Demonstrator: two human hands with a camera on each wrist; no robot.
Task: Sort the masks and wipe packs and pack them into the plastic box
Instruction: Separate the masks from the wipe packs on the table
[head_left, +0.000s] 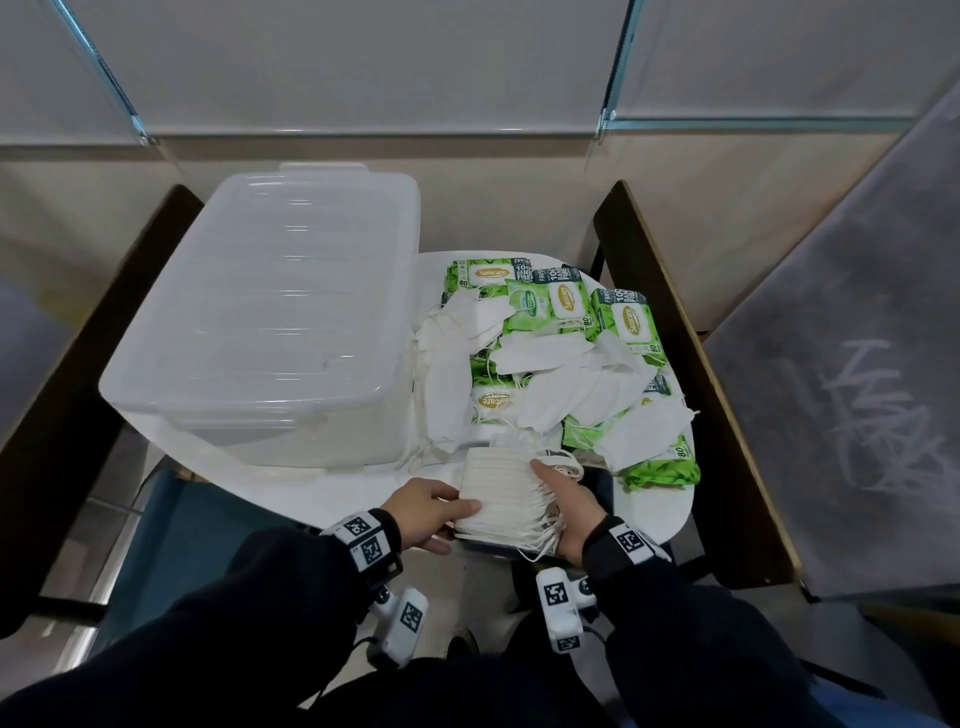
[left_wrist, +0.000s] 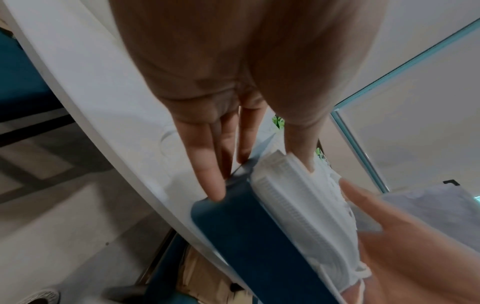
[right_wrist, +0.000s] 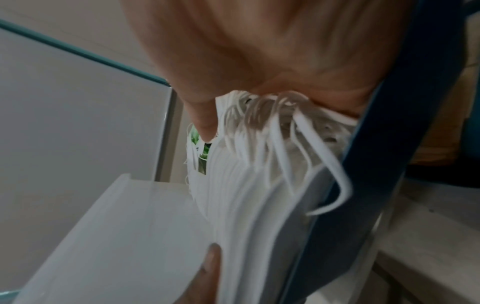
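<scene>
Hands at the near edge of a small white round-cornered table (head_left: 322, 499), both on one neat stack of folded white face masks (head_left: 501, 493). Stack sits on a dark blue flat slab (left_wrist: 249, 236) that overhangs the table's near edge; what the slab is, cannot tell. Left hand (head_left: 423, 514) grips the stack's left end: thumb lying across the top mask, fingers reaching below along the table edge and the slab, as the left wrist view shows. Right hand (head_left: 569, 506) holds the right end, thumb on top, palm against the bunched white ear loops (right_wrist: 285, 148), which hang out loose past the slab's rim. Right hand's other fingers hidden behind the stack. Large translucent plastic box (head_left: 270, 322) with its clip lid on stands at the table's left, well clear of the stack, nothing visible inside. Right half of the table holds a mixed heap: loose white masks (head_left: 545, 364) strewn flat and overlapping, straps trailing, over and between green-and-white wipe packs (head_left: 571, 306) printed "Sanicare". One wipe pack (head_left: 662, 467) lies at the heap's near right corner, just beside the stack. Dark wooden chair arms (head_left: 691, 364) flank the table left and right. Black sleeves, with tagged black-and-white wrist bands (head_left: 366, 538) at both cuffs.
</scene>
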